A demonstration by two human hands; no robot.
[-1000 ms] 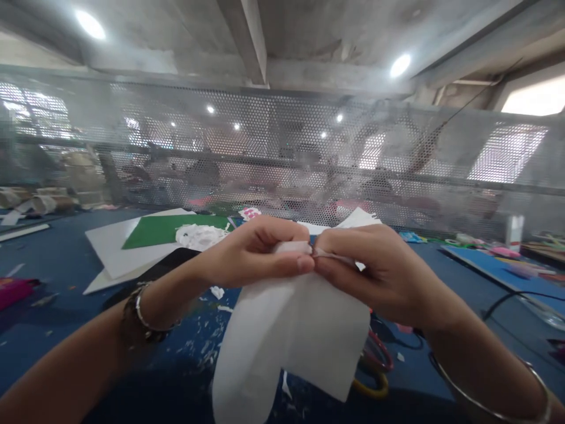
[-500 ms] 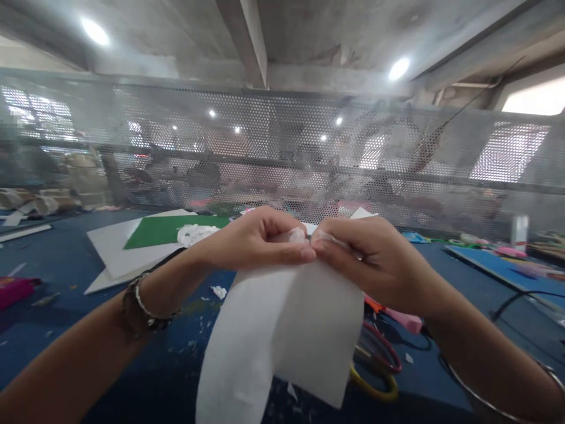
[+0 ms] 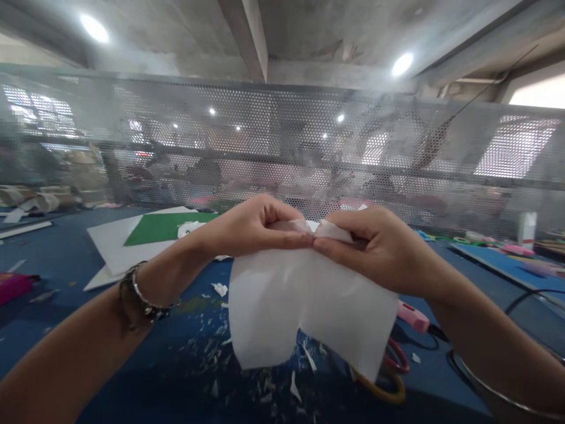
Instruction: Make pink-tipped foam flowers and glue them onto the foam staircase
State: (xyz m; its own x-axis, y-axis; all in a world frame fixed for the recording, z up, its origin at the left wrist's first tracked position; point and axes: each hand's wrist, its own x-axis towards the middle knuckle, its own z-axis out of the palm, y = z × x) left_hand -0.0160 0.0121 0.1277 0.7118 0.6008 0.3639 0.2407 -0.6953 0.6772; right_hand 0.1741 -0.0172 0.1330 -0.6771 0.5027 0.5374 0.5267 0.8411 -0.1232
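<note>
Both hands are raised off the blue table (image 3: pixel 53 259) and meet at the top edge of a white sheet (image 3: pixel 304 306), which hangs free in the air over the near middle of the table, touching nothing below. The left hand (image 3: pixel 251 229) pinches the edge between thumb and fingers; the right hand (image 3: pixel 375 247) does the same just beside it, so the thumb tips almost touch. Each hand is closed tight on the sheet. The top edge looks gathered or creased where they grip, and the lower edge has a notch in the middle, leaving two flaps.

To my eye this is the working of that top edge, a fold or a tear started between the two pinches; which of the two I cannot tell. A next move would call for a firm grip on both sides and an even pull or crease, so that the line runs straight down toward the notch.

Under the sheet, at the near edge of the table, lie many white scraps (image 3: pixel 212 353). Scissors with red and yellow handles (image 3: pixel 392 377) lie partly hidden behind the right flap, and a pink tool (image 3: pixel 412 318) with a dark cable sits near them. Toward the far left corner lie a green sheet (image 3: pixel 159 228) on white boards (image 3: pixel 110 250). A perforated metal screen (image 3: pixel 282 147) stands along the far edge.
</note>
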